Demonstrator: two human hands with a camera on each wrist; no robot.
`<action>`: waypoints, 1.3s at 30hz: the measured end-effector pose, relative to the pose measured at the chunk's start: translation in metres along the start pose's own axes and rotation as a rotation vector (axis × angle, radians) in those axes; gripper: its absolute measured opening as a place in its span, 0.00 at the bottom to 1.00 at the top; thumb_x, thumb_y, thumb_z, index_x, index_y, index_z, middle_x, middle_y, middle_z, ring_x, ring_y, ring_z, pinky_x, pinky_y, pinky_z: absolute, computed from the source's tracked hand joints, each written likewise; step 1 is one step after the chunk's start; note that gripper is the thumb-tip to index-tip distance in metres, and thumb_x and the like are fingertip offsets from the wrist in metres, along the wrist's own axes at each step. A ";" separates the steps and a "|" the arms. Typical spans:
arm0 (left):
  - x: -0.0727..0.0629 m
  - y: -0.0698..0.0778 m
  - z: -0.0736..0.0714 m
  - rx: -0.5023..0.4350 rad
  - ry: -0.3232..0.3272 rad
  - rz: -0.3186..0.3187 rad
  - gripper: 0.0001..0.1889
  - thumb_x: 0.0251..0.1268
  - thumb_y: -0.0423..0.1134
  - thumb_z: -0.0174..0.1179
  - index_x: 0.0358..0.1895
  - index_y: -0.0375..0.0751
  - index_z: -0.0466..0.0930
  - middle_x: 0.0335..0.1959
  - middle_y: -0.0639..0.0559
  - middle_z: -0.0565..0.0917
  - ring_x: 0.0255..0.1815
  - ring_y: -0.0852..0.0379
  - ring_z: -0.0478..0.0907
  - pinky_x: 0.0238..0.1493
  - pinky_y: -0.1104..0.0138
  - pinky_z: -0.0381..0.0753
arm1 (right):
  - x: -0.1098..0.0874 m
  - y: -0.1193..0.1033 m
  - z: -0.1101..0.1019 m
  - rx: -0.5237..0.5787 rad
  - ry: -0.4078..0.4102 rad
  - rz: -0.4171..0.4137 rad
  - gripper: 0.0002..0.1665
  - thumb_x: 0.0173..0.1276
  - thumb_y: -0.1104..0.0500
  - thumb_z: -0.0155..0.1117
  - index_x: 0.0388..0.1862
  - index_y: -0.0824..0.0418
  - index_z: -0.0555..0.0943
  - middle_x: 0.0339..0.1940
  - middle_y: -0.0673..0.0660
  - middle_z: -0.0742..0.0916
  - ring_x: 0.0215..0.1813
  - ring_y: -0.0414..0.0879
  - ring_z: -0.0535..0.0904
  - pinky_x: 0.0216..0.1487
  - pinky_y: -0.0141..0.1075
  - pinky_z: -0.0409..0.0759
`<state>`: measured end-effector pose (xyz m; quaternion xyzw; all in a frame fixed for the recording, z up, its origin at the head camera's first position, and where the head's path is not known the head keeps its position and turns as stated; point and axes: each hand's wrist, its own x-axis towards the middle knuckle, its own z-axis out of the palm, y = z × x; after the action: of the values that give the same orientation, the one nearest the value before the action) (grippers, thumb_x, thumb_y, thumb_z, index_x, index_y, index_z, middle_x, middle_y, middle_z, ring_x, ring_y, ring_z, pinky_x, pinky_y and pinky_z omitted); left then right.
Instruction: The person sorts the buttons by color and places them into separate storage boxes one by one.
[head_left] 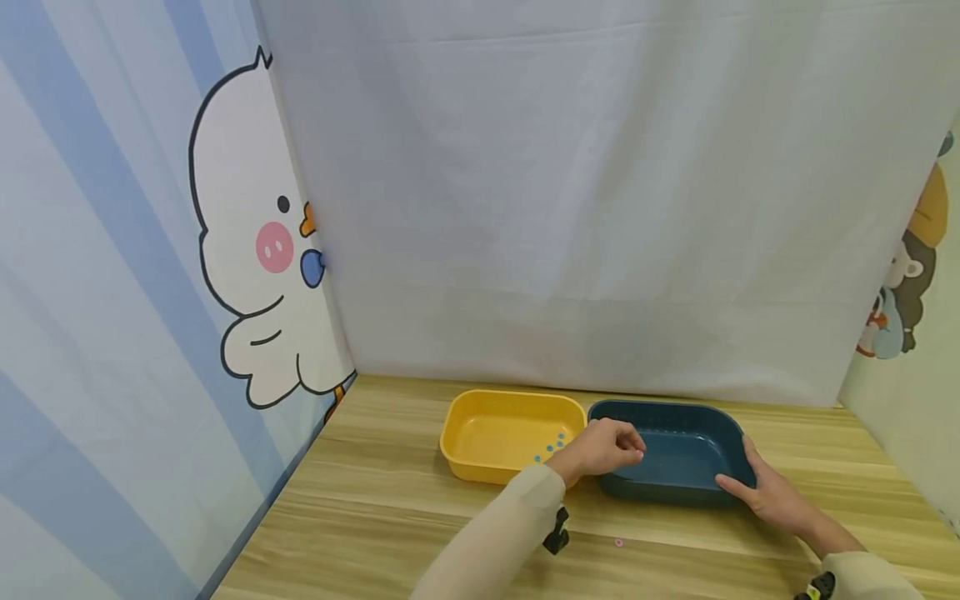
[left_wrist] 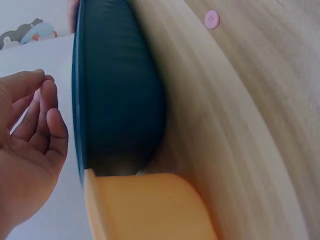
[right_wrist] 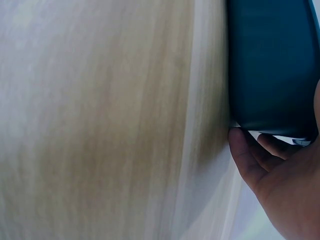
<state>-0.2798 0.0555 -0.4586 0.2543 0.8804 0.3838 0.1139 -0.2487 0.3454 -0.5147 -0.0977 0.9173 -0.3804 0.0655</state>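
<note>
Above the dark teal plastic bin (head_left: 671, 457), near its left end, is my left hand (head_left: 606, 447), its fingers curled. In the left wrist view the thumb and index fingertips (left_wrist: 49, 78) meet, and no object shows between them. My right hand (head_left: 776, 498) grips the bin's right end, thumb at the near rim and fingers along the outer wall. Several small blue buttons (head_left: 550, 448) lie in the yellow bin (head_left: 487, 473), whose near right corner is hidden behind my left hand and wrist. A pink button (head_left: 618, 542) lies on the table in front of the bins.
The two bins stand side by side on a wood-grain table (head_left: 360, 500), their ends touching or nearly so. A pale curtain (head_left: 570, 208) hangs behind the table. A wall with a cartoon bird (head_left: 247, 192) rises along the left side, and another printed wall (head_left: 911, 333) on the right.
</note>
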 end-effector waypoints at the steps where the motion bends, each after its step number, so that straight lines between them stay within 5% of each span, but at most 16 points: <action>1: 0.001 -0.001 0.001 0.006 0.007 0.002 0.06 0.65 0.39 0.60 0.41 0.45 0.83 0.29 0.64 0.79 0.29 0.68 0.74 0.31 0.74 0.75 | 0.000 0.000 0.000 0.002 -0.001 -0.002 0.59 0.71 0.48 0.56 0.70 0.75 0.26 0.67 0.85 0.42 0.64 0.82 0.43 0.58 0.70 0.48; 13: 0.007 -0.008 0.017 -0.021 0.046 -0.002 0.05 0.65 0.38 0.60 0.41 0.44 0.83 0.28 0.63 0.79 0.27 0.67 0.73 0.29 0.74 0.74 | 0.000 -0.003 -0.001 0.005 -0.009 0.001 0.58 0.71 0.48 0.56 0.70 0.75 0.25 0.67 0.85 0.42 0.65 0.81 0.42 0.59 0.70 0.47; 39: 0.024 -0.013 0.017 -0.123 0.128 -0.048 0.06 0.65 0.36 0.61 0.41 0.40 0.83 0.25 0.61 0.78 0.25 0.65 0.74 0.29 0.74 0.75 | 0.000 -0.001 -0.001 -0.001 -0.008 -0.001 0.59 0.71 0.48 0.57 0.70 0.75 0.25 0.67 0.85 0.42 0.65 0.81 0.42 0.58 0.70 0.48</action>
<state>-0.2982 0.0718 -0.4798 0.2005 0.8664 0.4499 0.0821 -0.2484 0.3456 -0.5135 -0.1000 0.9171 -0.3797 0.0691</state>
